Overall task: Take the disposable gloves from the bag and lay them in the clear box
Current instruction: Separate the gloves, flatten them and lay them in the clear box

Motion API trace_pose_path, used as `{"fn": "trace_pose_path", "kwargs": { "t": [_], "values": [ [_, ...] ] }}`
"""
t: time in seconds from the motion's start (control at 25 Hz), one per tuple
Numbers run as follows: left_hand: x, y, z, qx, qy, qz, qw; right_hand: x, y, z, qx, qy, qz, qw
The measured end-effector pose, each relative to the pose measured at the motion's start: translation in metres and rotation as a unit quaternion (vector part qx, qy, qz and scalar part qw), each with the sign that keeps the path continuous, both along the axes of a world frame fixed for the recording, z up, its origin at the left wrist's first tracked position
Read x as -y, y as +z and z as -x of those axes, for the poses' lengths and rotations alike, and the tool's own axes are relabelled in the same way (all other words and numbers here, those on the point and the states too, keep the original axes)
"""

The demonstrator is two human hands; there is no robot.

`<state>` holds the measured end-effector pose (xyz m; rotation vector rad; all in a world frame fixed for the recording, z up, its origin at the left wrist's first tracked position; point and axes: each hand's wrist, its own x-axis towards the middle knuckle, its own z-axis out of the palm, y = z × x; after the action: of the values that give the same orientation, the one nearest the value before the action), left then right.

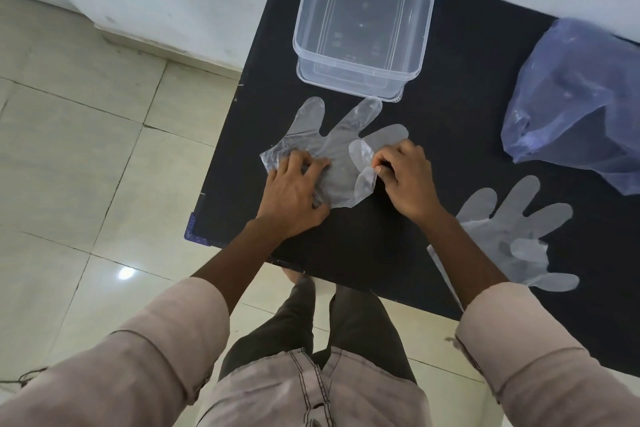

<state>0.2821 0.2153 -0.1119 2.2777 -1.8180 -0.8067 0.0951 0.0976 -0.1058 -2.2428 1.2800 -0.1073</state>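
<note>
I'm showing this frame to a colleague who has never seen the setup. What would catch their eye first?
Probably the two hands, left hand and right hand, working a clear glove at the middle of the black table. Just beyond it stands the clear box, with the bluish bag at the right edge and a second glove lying near the right forearm.

Box [363,28] behind glove [332,146]; bag [581,100] right.

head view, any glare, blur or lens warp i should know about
Head view: sharp in the middle, a bright glare spot on the floor tile, wide-angle bending at the edges, the clear box rim slightly smeared at the top, even soft light with faint shadows.
</note>
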Motion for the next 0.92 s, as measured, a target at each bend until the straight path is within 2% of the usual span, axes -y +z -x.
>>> {"fn": "trace_pose_path", "kwargs": {
  "t": [0.36,0.52,0.64,0.72,0.84,0.92],
  "values": [
    [-0.001,-0.004,-0.002,0.020,-0.017,-0.015,1.000,0.004,0.002,0.046,0.012,0.054,-0.033,0.998],
    [-0.002,-0.003,-0.003,0.012,-0.020,-0.015,1.000,0.013,0.002,0.056,-0.048,0.106,-0.013,0.993],
    [-0.004,-0.003,-0.004,0.006,-0.018,-0.014,1.000,0.025,0.008,0.066,-0.133,0.158,0.011,0.978],
    [-0.004,-0.003,-0.003,0.005,-0.017,-0.015,1.000,0.032,0.015,0.067,-0.154,0.141,0.029,0.978],
    [-0.004,-0.003,-0.003,0.005,-0.013,-0.011,1.000,0.036,0.020,0.047,-0.044,0.061,0.054,0.996],
    [-0.004,-0.002,-0.003,0.004,-0.013,-0.009,1.000,0.036,0.019,0.020,0.043,0.031,0.007,0.999]
  ]
}}
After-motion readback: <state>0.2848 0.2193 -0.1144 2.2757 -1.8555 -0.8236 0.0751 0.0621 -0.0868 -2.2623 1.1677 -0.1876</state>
